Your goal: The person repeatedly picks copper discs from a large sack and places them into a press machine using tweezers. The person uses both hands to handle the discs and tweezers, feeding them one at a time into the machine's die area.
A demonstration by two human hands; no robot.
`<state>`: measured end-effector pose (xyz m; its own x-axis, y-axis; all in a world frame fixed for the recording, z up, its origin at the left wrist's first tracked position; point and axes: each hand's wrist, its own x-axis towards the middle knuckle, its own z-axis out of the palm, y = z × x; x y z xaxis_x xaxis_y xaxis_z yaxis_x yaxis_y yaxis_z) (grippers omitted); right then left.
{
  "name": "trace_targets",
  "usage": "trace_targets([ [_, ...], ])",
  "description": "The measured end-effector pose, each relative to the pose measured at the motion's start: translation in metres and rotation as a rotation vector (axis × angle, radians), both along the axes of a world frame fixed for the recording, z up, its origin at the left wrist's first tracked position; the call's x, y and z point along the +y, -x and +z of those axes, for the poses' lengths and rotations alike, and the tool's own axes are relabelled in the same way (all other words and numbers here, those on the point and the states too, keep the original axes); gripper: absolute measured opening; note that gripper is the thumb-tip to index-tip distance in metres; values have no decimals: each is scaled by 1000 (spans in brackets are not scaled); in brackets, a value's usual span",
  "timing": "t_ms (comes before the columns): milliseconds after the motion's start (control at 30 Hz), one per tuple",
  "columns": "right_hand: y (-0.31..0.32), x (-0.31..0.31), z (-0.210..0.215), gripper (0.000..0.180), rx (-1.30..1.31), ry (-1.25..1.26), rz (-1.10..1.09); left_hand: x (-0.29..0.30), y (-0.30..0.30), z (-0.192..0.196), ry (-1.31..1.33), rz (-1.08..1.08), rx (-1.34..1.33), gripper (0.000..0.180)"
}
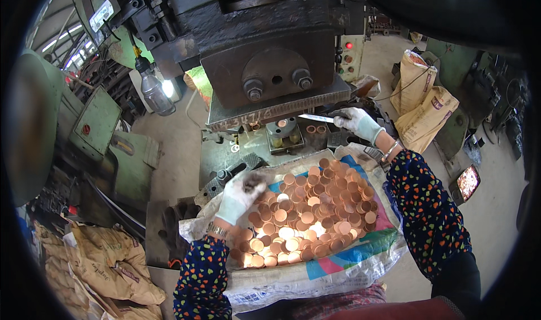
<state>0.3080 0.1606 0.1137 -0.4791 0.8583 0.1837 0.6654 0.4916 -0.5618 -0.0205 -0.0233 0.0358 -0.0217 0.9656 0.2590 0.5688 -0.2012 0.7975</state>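
Copper discs (pixel 307 207) on woven sack (pixel 338 263), brown bags (pixel 422 108)

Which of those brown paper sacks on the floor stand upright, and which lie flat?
The two sacks at upper right, beyond the right hand, stand upright and filled. Those at lower left, beside the left hand's side, lie flat and crumpled.

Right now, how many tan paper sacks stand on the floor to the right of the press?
2: one tan paper sack behind, another tan paper sack in front, leaning together. Others may be hidden.

discs (pixel 307 210) on sack (pixel 338 263) | press (pixel 270 55) behind | bags (pixel 422 108) right, perhaps floor
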Motion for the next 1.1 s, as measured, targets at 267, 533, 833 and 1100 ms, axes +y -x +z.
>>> trace_targets([
  [267, 1, -17, 0, 32, 11, -17, 108, 124, -8, 8, -83, 207, -169, 37],
  [533, -17, -43, 12, 36, 88, 134, 13, 170, -10, -4, 243, 311, 158, 44],
  [833, -48, -116, 2, 50, 353, 491, 40, 170, -5, -11, 169, 239, -134, 34],
  [1100, -33, -139, -1, 41, 96, 368, 82, 158, -27, 23, 60, 361, 345, 61],
])
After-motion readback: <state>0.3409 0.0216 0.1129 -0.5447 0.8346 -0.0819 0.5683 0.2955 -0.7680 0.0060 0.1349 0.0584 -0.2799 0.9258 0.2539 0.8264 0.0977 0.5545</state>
